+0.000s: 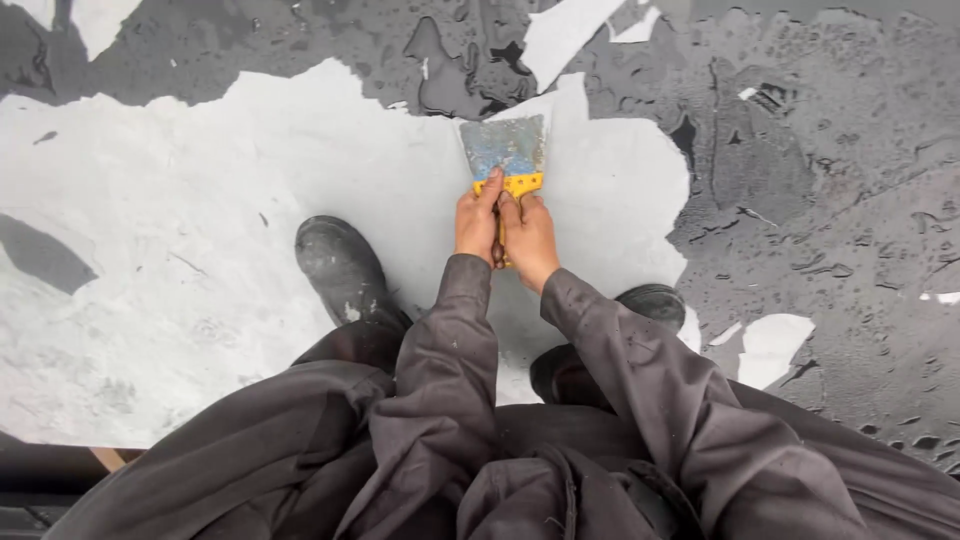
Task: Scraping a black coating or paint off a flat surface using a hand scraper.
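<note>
Scraper [507, 155]: a wide metal blade, stained blue-grey, on a yellow handle, is lying blade-forward on the pale floor patch [200, 250], directly beyond the fingertips of both hands. The blade's far edge is meeting the ragged border where the dark coating [820, 180] begins. The handle is running back under the 2 hands and is mostly hidden by them.

Left hand [477, 222]: the fingers are lying pressed together and curled over the handle, with the fingertips reaching the yellow collar just behind the blade.

Right hand [530, 238]: it is sitting just beside the left hand and touching it; its fingers are likewise closed together around the handle. Whether the thumbs are wrapping underneath cannot be told.

Both forearms are showing in dark grey sleeves [600, 340], converging toward the handle from below.

Behind the wrists, 2 dark boots are standing on the pale patch: 1 boot [342, 268] to the left of the left hand, the other boot [655, 302] to the right of the right sleeve, partly covered by it.

Beyond and to the right of the fingertips, the dark coating is appearing wet and blistered, with small white flakes [770, 345] breaking through it.
</note>
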